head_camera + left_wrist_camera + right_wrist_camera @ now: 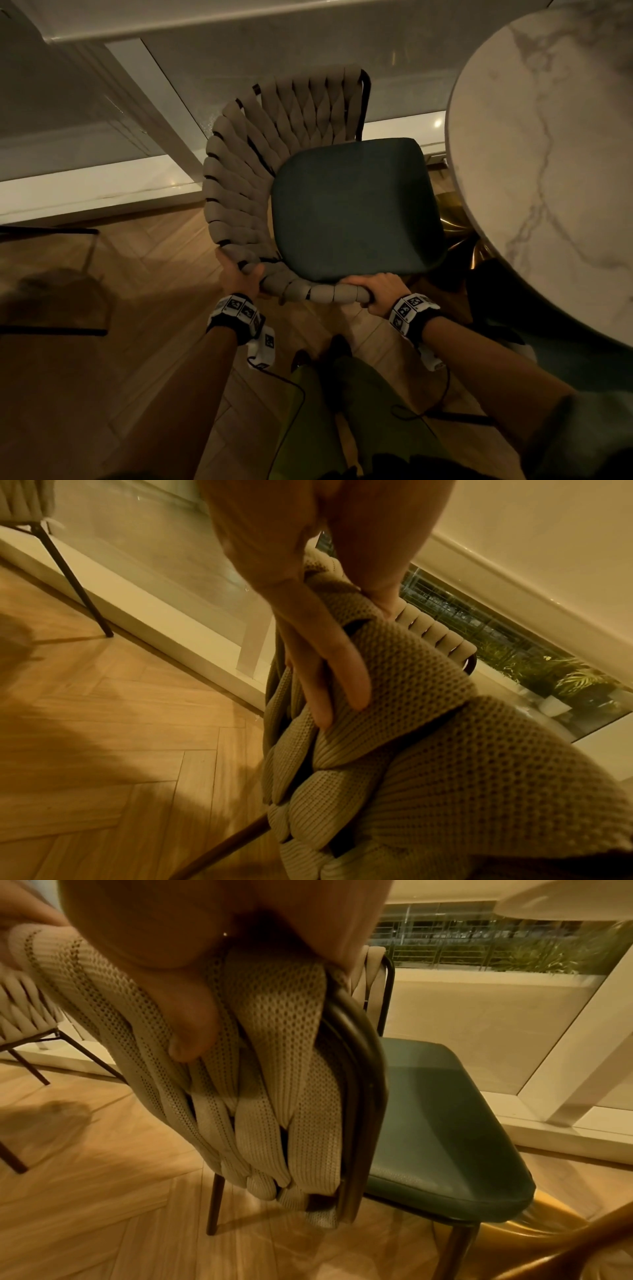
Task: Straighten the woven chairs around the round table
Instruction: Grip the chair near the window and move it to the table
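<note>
Head view: left hand point(239, 274) and right hand point(383, 291) both grip woven chair point(239, 178) backrest rim beside round counter point(548, 154), likely to turn it square. Left wrist: fingers point(342, 674) wrapped over weave. Right wrist: thumb point(192, 1026) clamps weave, seat point(438, 1123) angled toward counter base.

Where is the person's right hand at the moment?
In the head view, the right hand grips the near end of the woven chair's backrest rim, just left of the round marble table, with the left hand further along the rim.
</note>
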{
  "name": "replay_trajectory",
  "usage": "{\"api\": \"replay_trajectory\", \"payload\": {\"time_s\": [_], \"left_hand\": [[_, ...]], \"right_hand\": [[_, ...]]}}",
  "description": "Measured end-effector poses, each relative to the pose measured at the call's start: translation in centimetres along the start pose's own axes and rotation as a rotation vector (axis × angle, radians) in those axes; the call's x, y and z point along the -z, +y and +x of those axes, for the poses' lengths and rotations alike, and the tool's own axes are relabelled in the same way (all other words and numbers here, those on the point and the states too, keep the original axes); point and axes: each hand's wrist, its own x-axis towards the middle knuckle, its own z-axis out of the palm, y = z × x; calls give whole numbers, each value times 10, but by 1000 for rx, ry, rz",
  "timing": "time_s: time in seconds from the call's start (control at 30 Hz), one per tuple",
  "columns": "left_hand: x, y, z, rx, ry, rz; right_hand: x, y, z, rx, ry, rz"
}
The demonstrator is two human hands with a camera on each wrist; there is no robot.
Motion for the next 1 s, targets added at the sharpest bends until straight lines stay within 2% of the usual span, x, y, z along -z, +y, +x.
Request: {"api": "replay_trajectory", "payload": {"time_s": [0.27,0.6,0.73,0.83,1.0], "left_hand": [[-1,12,20,-21,-2,1],[0,0,3,29,-7,-59],[4,-11,-16,27,-50,-99],[15,-31,-37,-36,-81,-53],[41,-74,-84,-180,-123,106]], "right_hand": [[17,1,15,29,-5,-15],[-1,-5,2,52,37,-57],[-8,-19,-19,-50,153,-120],[-21,-33,-51,-151,256,-162],[-60,-50,-131,-361,227,-81]]}}
